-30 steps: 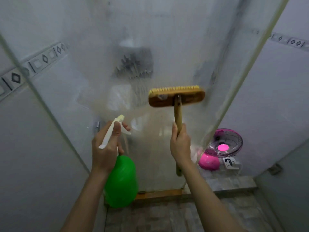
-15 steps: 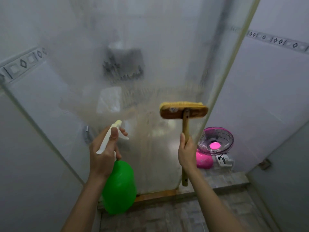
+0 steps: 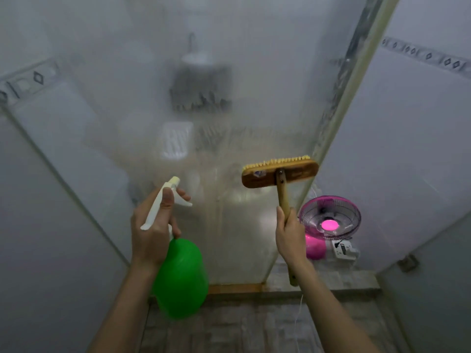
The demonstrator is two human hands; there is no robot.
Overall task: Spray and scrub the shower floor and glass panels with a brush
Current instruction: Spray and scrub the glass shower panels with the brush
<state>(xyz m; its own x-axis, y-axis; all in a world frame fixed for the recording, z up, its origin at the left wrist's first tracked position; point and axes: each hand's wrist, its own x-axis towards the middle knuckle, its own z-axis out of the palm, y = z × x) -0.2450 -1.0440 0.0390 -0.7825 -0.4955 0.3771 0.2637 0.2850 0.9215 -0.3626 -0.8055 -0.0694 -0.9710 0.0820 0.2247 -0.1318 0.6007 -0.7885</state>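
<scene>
Squarely in front of the person stood the fogged, streaked glass panel (image 3: 229, 98), with both hands raised before its lower part. The right hand (image 3: 290, 235) gripped the wooden handle of the scrub brush (image 3: 280, 173) about midway, fingers wrapped round it and thumb lying up the shaft. The brush head sat above that hand, near the panel's pale frame edge (image 3: 356, 93), yellow bristles turned toward the glass; whether they touched it could not be told. The left hand (image 3: 153, 230) held the green spray bottle (image 3: 181, 276) by its neck, thumb laid along the white trigger head, a finger curled at the lever, nozzle aimed at the glass. Bottle and brush were well apart, side by side at similar height.

A small sticker on the back of the brush head was too blurred to read. Dark markings on a white plug adapter (image 3: 342, 249) were equally illegible.

Beyond the frame edge, to the right, a pink fan (image 3: 330, 217) stood on a stone ledge beside the adapter, its centre glowing. A diamond-patterned tile border (image 3: 428, 56) ran along the white wall. Below lay the mottled shower floor (image 3: 242, 327), with an orange-brown sill (image 3: 234, 287) under the glass.
</scene>
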